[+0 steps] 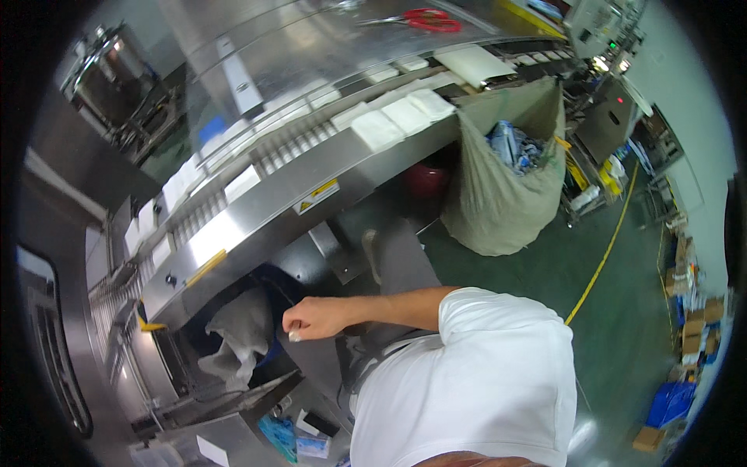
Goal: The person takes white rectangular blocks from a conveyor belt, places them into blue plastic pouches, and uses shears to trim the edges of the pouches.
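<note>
My right hand reaches across to the left, with its fingers curled closed. A small white bit shows at the fingertips, too small to name. The hand hangs over my grey trouser leg, near a crumpled grey cloth or bag below the conveyor. My left hand is not in view. Past my right hand, a steel conveyor carries several flat white packets. More white packets lie side by side on its near ledge.
A large beige sack with crumpled blue and silver wrappers stands at the conveyor's right. Red-handled scissors lie on the steel top. Below left, an open drawer or box holds a blue plastic bag. Cartons line the right wall.
</note>
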`<state>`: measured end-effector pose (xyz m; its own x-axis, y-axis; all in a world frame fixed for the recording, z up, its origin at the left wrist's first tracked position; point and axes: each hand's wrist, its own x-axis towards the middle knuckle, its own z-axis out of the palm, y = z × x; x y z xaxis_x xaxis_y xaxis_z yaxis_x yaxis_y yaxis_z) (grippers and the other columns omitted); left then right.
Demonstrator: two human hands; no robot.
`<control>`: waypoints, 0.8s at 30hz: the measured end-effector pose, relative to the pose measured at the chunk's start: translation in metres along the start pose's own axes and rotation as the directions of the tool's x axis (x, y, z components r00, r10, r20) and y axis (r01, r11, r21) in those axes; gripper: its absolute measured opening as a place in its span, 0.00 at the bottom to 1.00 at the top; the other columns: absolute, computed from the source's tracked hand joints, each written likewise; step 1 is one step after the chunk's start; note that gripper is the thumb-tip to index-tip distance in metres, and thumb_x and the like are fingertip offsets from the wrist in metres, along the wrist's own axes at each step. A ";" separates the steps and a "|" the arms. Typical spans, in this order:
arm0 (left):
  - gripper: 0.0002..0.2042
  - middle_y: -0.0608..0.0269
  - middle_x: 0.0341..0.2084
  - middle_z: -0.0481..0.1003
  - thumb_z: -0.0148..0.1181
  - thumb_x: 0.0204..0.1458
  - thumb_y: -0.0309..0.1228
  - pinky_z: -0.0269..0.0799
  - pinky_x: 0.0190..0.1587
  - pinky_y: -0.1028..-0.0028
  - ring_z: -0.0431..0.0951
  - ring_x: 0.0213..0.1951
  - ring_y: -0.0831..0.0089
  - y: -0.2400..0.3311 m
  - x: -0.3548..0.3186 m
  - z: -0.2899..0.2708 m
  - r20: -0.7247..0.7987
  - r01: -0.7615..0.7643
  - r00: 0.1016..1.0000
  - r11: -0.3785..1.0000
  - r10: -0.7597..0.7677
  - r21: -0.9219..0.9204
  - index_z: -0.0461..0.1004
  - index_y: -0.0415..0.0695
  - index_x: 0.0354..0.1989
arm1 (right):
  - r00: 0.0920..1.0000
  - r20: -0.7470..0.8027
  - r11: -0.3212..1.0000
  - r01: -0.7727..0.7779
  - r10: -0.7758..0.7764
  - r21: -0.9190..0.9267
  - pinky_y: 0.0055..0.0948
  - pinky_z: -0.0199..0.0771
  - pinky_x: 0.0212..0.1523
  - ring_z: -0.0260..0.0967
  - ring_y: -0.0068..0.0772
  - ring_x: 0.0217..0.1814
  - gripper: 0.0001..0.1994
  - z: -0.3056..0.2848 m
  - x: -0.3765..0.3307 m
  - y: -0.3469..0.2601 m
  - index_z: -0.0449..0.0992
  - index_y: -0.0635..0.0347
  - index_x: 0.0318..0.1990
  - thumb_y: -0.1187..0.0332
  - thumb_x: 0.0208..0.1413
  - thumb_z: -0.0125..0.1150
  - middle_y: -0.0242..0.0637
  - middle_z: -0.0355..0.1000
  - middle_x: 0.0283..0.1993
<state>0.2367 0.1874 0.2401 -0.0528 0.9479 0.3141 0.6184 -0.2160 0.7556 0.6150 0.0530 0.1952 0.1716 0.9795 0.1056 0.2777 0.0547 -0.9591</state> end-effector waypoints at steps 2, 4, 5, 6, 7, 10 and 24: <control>0.16 0.55 0.32 0.77 0.65 0.55 0.35 0.77 0.41 0.63 0.80 0.35 0.68 0.006 0.007 0.003 0.008 -0.004 1.000 0.999 0.005 -0.035 0.74 0.36 0.44 | 0.999 -0.034 0.999 -0.002 0.003 0.052 0.38 0.79 0.45 0.81 0.43 0.44 0.14 0.003 0.000 -0.005 0.78 0.68 0.45 0.65 0.60 0.65 0.48 0.80 0.41; 0.16 0.55 0.33 0.78 0.64 0.56 0.33 0.78 0.43 0.64 0.80 0.36 0.68 0.012 0.015 0.000 0.007 0.007 1.000 0.997 -0.006 -0.071 0.73 0.35 0.46 | 1.000 -0.022 0.997 0.024 -0.022 0.075 0.37 0.78 0.46 0.80 0.41 0.44 0.14 0.001 0.000 -0.011 0.77 0.67 0.47 0.65 0.61 0.64 0.47 0.81 0.41; 0.16 0.55 0.34 0.78 0.64 0.56 0.32 0.78 0.44 0.64 0.80 0.37 0.68 0.008 0.015 -0.011 -0.007 0.021 1.000 0.996 -0.021 -0.086 0.73 0.35 0.48 | 0.999 0.013 0.996 0.036 -0.037 0.086 0.36 0.79 0.47 0.80 0.40 0.44 0.13 0.002 0.001 -0.023 0.77 0.67 0.48 0.66 0.62 0.64 0.47 0.81 0.42; 0.16 0.54 0.35 0.78 0.63 0.57 0.31 0.78 0.45 0.64 0.81 0.38 0.68 0.008 0.019 -0.021 -0.020 0.039 0.999 0.993 -0.042 -0.110 0.73 0.35 0.49 | 0.997 0.057 0.994 0.050 -0.056 0.101 0.35 0.79 0.49 0.80 0.39 0.44 0.13 0.001 0.002 -0.034 0.76 0.67 0.49 0.67 0.62 0.64 0.46 0.81 0.42; 0.16 0.54 0.36 0.78 0.63 0.57 0.30 0.79 0.45 0.64 0.81 0.39 0.69 0.010 0.019 -0.030 -0.028 0.073 0.997 0.989 -0.077 -0.132 0.73 0.35 0.50 | 0.997 0.078 0.998 0.018 -0.022 0.053 0.33 0.78 0.48 0.79 0.35 0.45 0.14 0.003 0.006 -0.042 0.76 0.66 0.50 0.66 0.62 0.65 0.43 0.81 0.43; 0.17 0.54 0.39 0.79 0.62 0.58 0.27 0.80 0.48 0.65 0.81 0.41 0.69 0.058 0.020 -0.009 0.126 0.190 0.979 0.945 -0.162 -0.265 0.72 0.35 0.54 | 0.993 0.117 0.948 -0.050 0.013 0.314 0.36 0.78 0.59 0.75 0.33 0.56 0.31 -0.003 0.005 -0.044 0.67 0.60 0.65 0.69 0.55 0.74 0.41 0.74 0.59; 0.33 0.61 0.55 0.75 0.68 0.60 0.44 0.72 0.61 0.67 0.77 0.56 0.68 0.189 -0.072 0.161 0.783 0.804 0.549 0.072 0.292 -0.590 0.64 0.40 0.67 | 0.853 -0.361 0.917 0.289 -0.376 -0.274 0.39 0.71 0.60 0.68 0.47 0.62 0.32 -0.031 -0.027 -0.094 0.74 0.62 0.57 0.69 0.43 0.81 0.46 0.68 0.59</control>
<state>0.4835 0.1163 0.2684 0.7656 0.6407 -0.0571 -0.4611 0.6085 0.6459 0.6133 0.0156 0.2909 0.3835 0.7448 0.5460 0.5634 0.2797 -0.7774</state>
